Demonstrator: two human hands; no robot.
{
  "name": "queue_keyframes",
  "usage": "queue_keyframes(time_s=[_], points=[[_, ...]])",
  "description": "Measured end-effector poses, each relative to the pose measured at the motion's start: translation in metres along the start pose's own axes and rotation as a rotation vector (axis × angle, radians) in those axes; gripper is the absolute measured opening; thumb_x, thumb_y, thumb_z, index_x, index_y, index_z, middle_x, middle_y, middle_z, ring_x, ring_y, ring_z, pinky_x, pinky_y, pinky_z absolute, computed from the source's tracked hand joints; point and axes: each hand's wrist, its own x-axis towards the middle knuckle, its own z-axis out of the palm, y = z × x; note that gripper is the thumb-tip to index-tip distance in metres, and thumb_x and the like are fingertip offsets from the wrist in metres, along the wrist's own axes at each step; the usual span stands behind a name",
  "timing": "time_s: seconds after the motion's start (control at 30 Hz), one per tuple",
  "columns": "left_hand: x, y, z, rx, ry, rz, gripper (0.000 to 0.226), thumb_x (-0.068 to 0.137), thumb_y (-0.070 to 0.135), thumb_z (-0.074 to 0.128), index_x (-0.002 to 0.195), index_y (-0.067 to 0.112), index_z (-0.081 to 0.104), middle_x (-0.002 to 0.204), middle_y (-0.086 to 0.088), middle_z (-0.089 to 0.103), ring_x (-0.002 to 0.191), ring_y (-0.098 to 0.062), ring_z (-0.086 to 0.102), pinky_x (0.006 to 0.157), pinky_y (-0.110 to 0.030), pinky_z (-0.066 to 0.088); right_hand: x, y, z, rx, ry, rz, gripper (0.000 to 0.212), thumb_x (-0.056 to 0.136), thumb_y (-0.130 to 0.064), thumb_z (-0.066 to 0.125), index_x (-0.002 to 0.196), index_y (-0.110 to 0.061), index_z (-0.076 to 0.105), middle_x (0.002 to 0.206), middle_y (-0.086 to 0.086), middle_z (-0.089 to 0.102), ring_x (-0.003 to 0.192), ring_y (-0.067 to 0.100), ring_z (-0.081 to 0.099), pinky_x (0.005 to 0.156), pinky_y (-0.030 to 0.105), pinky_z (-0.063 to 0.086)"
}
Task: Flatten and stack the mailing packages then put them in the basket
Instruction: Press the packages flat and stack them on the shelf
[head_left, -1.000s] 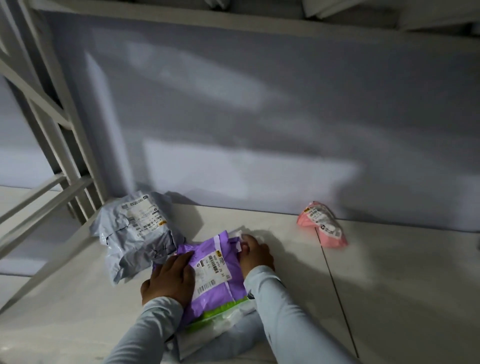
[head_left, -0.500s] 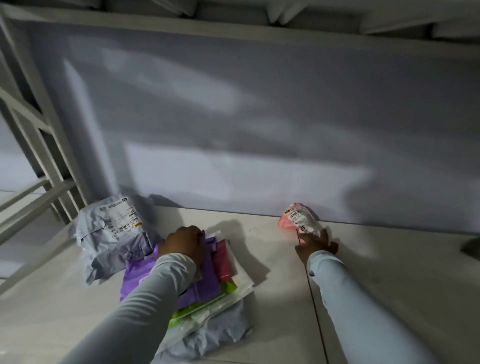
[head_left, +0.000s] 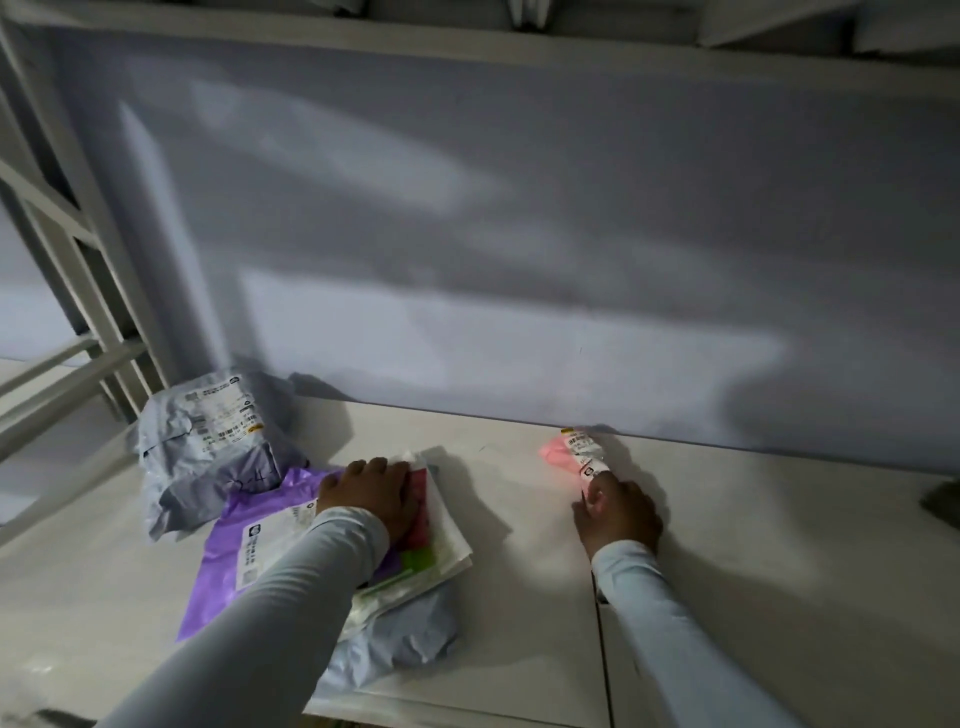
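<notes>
The left hand lay flat on the stack, fingers straight and pressing, holding nothing, just pinning the pile to the bench. Under its palm sat the purple bag, with red, green and clear packets beneath, and a grey one at the bottom nearer the person. The right hand was out at the pink packet, which sat just beyond its fingertips against the wall. Its fingers were curled toward the packet's near end and seemed to be touching it; whether they had closed on it I could not tell.

By my reading, the step was fetching the pink one for the pile. That called for a proper pinch on its near end, a drag across to the left hand, then a press flat on top.

Beyond the left hand a crumpled grey bag slumped puffy, touching the purple one, clearly unflattened. A white frame rose further left. Nothing lay between the two hands. No basket was in sight, so packing looked some way off, and the pile could slide if that left palm lifted.
</notes>
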Motion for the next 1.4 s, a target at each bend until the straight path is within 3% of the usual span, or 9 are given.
queue_keyframes(time_s=[0.13,0.23,0.4,0.57,0.77,1.03,1.1,1.23,1.4], points=[[0.000,0.020,-0.018,-0.065,0.091,-0.028,0.047,0.091,0.050,0.028,0.117,0.028,0.059,0.123,0.000,0.060,0.119,-0.025,0.050,0.102,-0.042,0.038,-0.016,0.000,-0.014,0.577,0.083,-0.078,0.043,0.068,-0.049,0.069,0.059,-0.023,0.036,0.054,-0.009,0.040,0.054,0.013,0.044,0.055,0.027,0.035],[-0.007,0.053,-0.030,-0.371,0.259,0.113,0.071,0.077,0.063,0.020,0.121,0.025,0.060,0.122,-0.002,0.062,0.118,-0.025,0.052,0.102,-0.033,0.038,-0.032,-0.006,-0.037,0.827,0.038,-0.079,0.048,0.061,-0.058,0.058,0.057,-0.022,0.027,0.055,-0.011,0.023,0.048,0.005,0.027,0.047,0.019,0.022],[-0.035,0.120,-0.039,-1.040,-0.043,0.316,0.075,0.068,0.071,0.039,0.121,0.022,0.058,0.104,0.011,0.059,0.098,-0.010,0.056,0.085,-0.019,0.038,-0.048,0.006,-0.056,0.838,-0.147,-0.088,0.050,0.060,-0.060,0.058,0.059,-0.020,0.028,0.059,-0.007,0.028,0.052,0.003,0.025,0.049,0.019,0.024],[-0.042,0.152,-0.009,-1.032,0.090,0.158,0.031,0.079,0.046,0.043,0.067,0.017,0.048,0.068,-0.004,0.052,0.069,-0.021,0.048,0.061,-0.028,0.035,-0.055,0.028,-0.060,0.903,-0.091,0.203,0.026,0.086,-0.036,0.064,0.087,-0.011,0.056,0.080,0.001,0.060,0.070,0.013,0.055,0.054,0.016,0.043],[-0.058,0.163,0.018,-1.156,0.134,-0.134,0.044,0.087,0.051,0.042,0.063,0.014,0.047,0.068,-0.016,0.057,0.070,-0.027,0.050,0.059,-0.032,0.029,-0.060,0.053,-0.063,0.810,0.128,0.333,0.042,0.069,-0.053,0.048,0.059,-0.012,0.048,0.054,0.001,0.049,0.060,0.021,0.047,0.055,0.028,0.035],[-0.088,0.178,0.032,-1.134,0.101,-0.229,0.060,0.096,0.051,0.034,0.097,0.000,0.067,0.098,-0.027,0.067,0.093,-0.038,0.061,0.074,-0.033,0.040,-0.077,0.058,-0.059,0.809,0.447,0.480,0.049,0.083,-0.036,0.035,0.083,0.006,0.060,0.080,0.026,0.062,0.074,0.031,0.056,0.064,0.025,0.028],[-0.094,0.177,0.031,-1.109,0.019,-0.164,0.062,0.092,0.054,0.035,0.093,0.001,0.067,0.094,-0.024,0.067,0.091,-0.035,0.062,0.077,-0.033,0.042,-0.077,0.061,-0.058,0.893,0.415,0.499,0.043,0.093,-0.030,0.039,0.092,0.008,0.060,0.088,0.023,0.062,0.082,0.030,0.056,0.071,0.028,0.034],[-0.094,0.166,0.029,-1.044,-0.017,-0.145,0.053,0.075,0.060,0.044,0.052,0.012,0.045,0.055,-0.008,0.048,0.064,-0.024,0.047,0.064,-0.032,0.037,-0.085,0.067,-0.062,0.974,0.029,0.277,0.023,0.097,-0.032,0.045,0.084,-0.015,0.055,0.078,-0.002,0.058,0.074,0.016,0.053,0.066,0.022,0.045],[-0.093,0.149,0.024,-0.851,-0.086,-0.181,0.053,0.098,0.047,0.032,0.078,0.008,0.062,0.093,-0.023,0.066,0.079,-0.028,0.058,0.067,-0.028,0.037,-0.087,0.080,-0.062,0.733,0.011,0.185,0.036,0.075,-0.044,0.049,0.052,-0.018,0.044,0.047,-0.004,0.041,0.057,0.017,0.042,0.051,0.022,0.031]])
